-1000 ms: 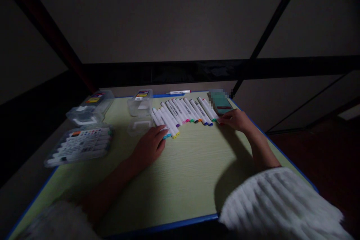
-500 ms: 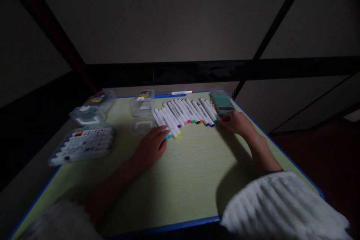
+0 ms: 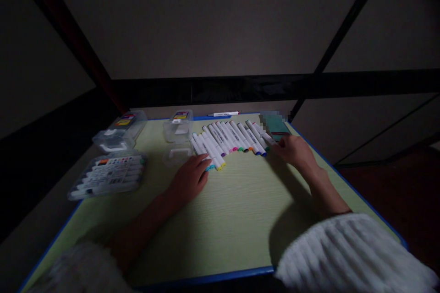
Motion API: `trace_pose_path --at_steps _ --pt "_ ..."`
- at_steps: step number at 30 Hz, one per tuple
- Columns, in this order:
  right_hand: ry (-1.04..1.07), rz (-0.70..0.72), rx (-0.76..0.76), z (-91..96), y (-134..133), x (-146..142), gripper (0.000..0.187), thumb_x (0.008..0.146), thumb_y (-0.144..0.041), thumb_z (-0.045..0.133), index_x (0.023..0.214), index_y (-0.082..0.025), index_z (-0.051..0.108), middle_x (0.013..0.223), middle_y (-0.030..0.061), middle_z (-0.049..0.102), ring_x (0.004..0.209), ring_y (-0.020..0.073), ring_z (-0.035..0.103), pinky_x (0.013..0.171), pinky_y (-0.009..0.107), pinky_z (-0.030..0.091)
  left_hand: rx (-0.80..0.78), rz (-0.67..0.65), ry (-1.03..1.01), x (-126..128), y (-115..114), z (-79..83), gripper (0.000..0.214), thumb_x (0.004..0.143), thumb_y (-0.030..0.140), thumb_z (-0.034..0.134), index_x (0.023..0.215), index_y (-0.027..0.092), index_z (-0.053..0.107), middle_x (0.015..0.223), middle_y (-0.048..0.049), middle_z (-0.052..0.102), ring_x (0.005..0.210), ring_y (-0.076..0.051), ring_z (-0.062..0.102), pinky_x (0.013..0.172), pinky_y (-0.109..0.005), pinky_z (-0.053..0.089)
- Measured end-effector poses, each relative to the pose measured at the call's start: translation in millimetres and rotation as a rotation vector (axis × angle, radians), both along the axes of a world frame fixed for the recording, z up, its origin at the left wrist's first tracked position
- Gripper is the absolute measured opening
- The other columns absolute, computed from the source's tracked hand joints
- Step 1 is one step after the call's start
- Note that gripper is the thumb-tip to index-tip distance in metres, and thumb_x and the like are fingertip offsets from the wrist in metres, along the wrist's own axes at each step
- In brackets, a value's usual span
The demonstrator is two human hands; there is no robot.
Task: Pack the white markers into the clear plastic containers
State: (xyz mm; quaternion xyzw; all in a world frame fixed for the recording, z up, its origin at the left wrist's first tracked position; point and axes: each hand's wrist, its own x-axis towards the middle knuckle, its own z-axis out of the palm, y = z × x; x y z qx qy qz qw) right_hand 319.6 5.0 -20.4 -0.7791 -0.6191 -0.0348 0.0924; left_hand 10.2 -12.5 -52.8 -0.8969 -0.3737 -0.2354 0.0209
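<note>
Several white markers with coloured caps lie side by side in a row on a pale green table. My left hand rests on the table at the row's left end, fingers curled against the nearest markers. At the right end my right hand has its fingertips on the last marker; whether they grip it is unclear. Both wrists wear white knitted sleeves.
A flat clear case of markers lies at the left edge, with a clear box behind it. Two small clear containers stand left of the row. A teal pad and a single pen lie at the far edge. Dark railings stand beyond.
The view has drifted slightly, so everything sits a little further right. My right hand has slid in against the right end of the marker row; my left hand stays by the left end.
</note>
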Motion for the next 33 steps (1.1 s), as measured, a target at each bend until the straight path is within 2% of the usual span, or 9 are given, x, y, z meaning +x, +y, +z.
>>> trace_pose_path --at_steps 6,10,12,16,25,28,31,33 --pt "0.054 0.021 0.206 8.8 -4 -9 0.021 0.077 -0.031 0.049 0.074 -0.015 0.062 0.070 0.0113 0.065 0.062 0.0205 0.058 0.052 0.026 0.029 -0.016 0.008 -0.007 0 0 -0.2 0.030 0.082 0.013 0.047 0.110 0.012 0.054 0.118 -0.0127 0.055 0.107 -0.023 0.052 0.092 -0.041 0.047" --pt "0.275 0.181 0.309 12.1 -5 -22 0.020 0.077 -0.031 0.050 0.072 -0.014 0.059 0.062 0.0059 0.060 0.053 0.0141 0.050 0.051 0.025 0.030 -0.030 0.005 -0.015 0 0 -0.4 0.030 0.082 0.013 0.046 0.111 0.014 0.054 0.118 -0.0124 0.054 0.107 -0.023 0.052 0.092 -0.042 0.047" --pt "0.414 0.283 0.292 11.2 -7 -33 0.023 0.078 -0.034 0.048 0.071 -0.014 0.056 0.058 0.0036 0.057 0.050 0.0116 0.045 0.049 0.024 0.028 -0.032 0.004 -0.015 0 0 -0.3 0.030 0.082 0.013 0.046 0.111 0.013 0.054 0.118 -0.0127 0.054 0.108 -0.023 0.052 0.092 -0.042 0.046" --pt "0.559 0.424 0.170 5.0 -11 -56 0.025 0.078 -0.038 0.048 0.068 -0.015 0.052 0.054 -0.0002 0.051 0.048 0.0094 0.039 0.046 0.023 0.025 -0.047 0.003 -0.022 1 0 0.0 0.031 0.081 0.012 0.046 0.112 0.014 0.054 0.119 -0.0126 0.054 0.108 -0.023 0.051 0.093 -0.041 0.046" --pt "0.740 0.561 0.002 -11.2 -16 -83 0.020 0.079 -0.032 0.048 0.068 -0.016 0.050 0.056 -0.0014 0.049 0.050 0.0093 0.041 0.048 0.022 0.029 -0.031 0.011 -0.001 1 0 -0.4 0.030 0.082 0.013 0.046 0.112 0.012 0.053 0.119 -0.0125 0.054 0.109 -0.023 0.051 0.093 -0.041 0.046" --pt "0.755 0.607 -0.011 -10.7 -19 -88 0.017 0.080 -0.028 0.047 0.084 -0.013 0.054 0.055 -0.0032 0.048 0.049 0.0093 0.041 0.048 0.022 0.029 -0.023 0.005 0.002 1 0 0.4 0.030 0.082 0.013 0.046 0.111 0.012 0.054 0.119 -0.0127 0.054 0.108 -0.023 0.051 0.093 -0.041 0.046" --pt "0.742 0.633 -0.030 -9.5 -22 -91 0.030 0.081 -0.025 0.045 0.107 -0.011 0.051 0.051 -0.0064 0.044 0.046 0.0096 0.040 0.048 0.022 0.028 -0.030 0.002 0.000 1 -1 1.0 0.031 0.081 0.012 0.046 0.111 0.011 0.054 0.119 -0.0139 0.054 0.108 -0.024 0.051 0.093 -0.041 0.046" --pt "0.714 0.639 -0.032 -9.5 -23 -93 0.034 0.081 -0.024 0.045 0.112 -0.011 0.050 0.052 -0.0063 0.044 0.047 0.0098 0.040 0.049 0.022 0.028 -0.039 -0.001 -0.010 1 -1 1.0 0.031 0.081 0.013 0.046 0.112 0.012 0.054 0.119 -0.0139 0.054 0.108 -0.024 0.051 0.093 -0.042 0.046"
